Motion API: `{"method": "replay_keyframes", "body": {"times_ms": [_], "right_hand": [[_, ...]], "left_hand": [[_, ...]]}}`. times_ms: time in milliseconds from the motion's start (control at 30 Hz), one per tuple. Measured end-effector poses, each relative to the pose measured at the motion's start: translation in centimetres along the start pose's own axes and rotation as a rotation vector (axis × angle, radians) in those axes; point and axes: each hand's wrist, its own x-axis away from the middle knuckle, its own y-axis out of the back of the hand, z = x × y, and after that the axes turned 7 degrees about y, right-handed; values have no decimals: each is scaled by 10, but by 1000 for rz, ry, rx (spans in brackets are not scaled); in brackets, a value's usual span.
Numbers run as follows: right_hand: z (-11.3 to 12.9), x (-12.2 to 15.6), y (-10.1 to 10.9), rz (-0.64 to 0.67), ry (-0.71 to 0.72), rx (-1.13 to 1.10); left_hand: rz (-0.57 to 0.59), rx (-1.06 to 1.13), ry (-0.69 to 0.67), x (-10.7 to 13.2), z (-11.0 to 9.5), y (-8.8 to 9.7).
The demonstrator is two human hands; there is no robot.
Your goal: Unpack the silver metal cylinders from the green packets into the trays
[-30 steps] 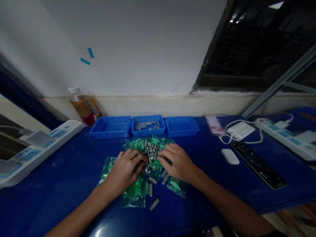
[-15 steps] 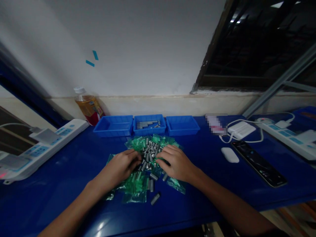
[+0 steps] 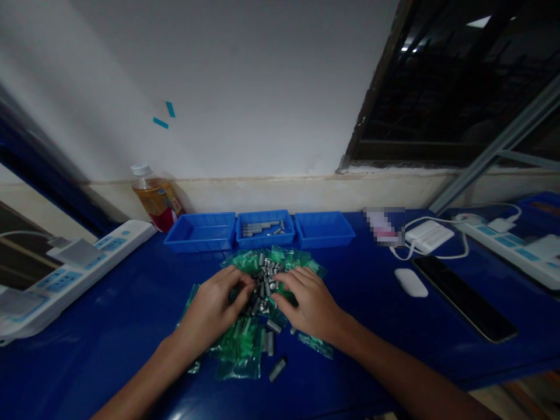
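A pile of small grey metal cylinders lies on and among green plastic bags in front of me. At the pile's left edge is my left hand, its fingers curled and its thumb and forefinger tips close together; anything between them is too small to make out. My right hand reaches in from the right side, thumb and forefinger apart over the parts, with nothing visible held. One loose metal cylinder rests nearer to me on the blue table.
Behind the pile stand a left blue tray, a middle tray with several metal rods, and a right tray. A drink bottle and power strip are left; a phone, white case and charger right.
The view has tilted slightly, so everything sits lower. My right thumb and forefinger have spread wider apart. The phone's screen has gone dark. My left hand stays at the pile's left edge.
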Motion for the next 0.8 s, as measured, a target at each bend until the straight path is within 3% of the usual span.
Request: {"method": "replay_keyframes", "body": {"times_ms": [100,267,600,800], "right_hand": [[10,-2,-5,-82,-49,-6],[17,-2,-5,-129,-20,49],[16,-2,0,-176,-32,-16],[15,-1,-2,-137,-40,-60]], "left_hand": [[-111,85,37,-2,-16,-5],[-120,169,37,0,-31,-15],[-101,234,-66,5,-23,-22],[-94,442,151,4,-25,-29]]}}
